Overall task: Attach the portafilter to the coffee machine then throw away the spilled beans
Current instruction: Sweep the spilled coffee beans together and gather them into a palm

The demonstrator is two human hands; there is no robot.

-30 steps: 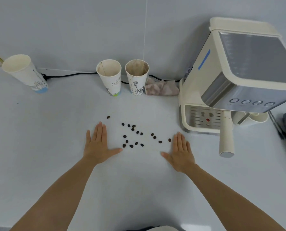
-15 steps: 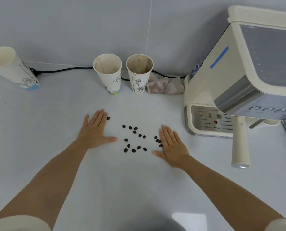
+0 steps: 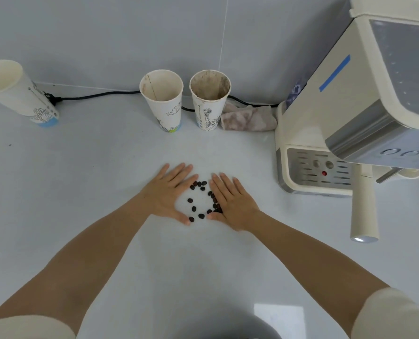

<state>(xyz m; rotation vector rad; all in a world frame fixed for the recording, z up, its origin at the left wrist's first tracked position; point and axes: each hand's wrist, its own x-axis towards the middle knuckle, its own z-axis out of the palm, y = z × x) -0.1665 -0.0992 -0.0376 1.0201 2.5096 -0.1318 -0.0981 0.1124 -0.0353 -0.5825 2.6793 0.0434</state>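
Note:
Several dark coffee beans [image 3: 201, 200] lie in a tight cluster on the white counter [image 3: 105, 179]. My left hand [image 3: 171, 192] lies flat on the counter at their left, fingers together, holding nothing. My right hand [image 3: 230, 200] lies flat at their right, its inner edge touching some beans. The cream coffee machine [image 3: 355, 113] stands at the right. The portafilter sits under its brew head, and the portafilter's cream handle [image 3: 363, 211] sticks out toward me.
Two used paper cups [image 3: 163, 99] [image 3: 209, 99] stand upright by the back wall. A third paper cup [image 3: 15, 94] is at the far left. A stained cloth [image 3: 248, 118] lies beside the machine. A black cable [image 3: 100, 95] runs along the wall.
Both hands have slid inward across the counter toward each other, sweeping the scattered beans into a tight cluster between them. The view has shifted to the left.

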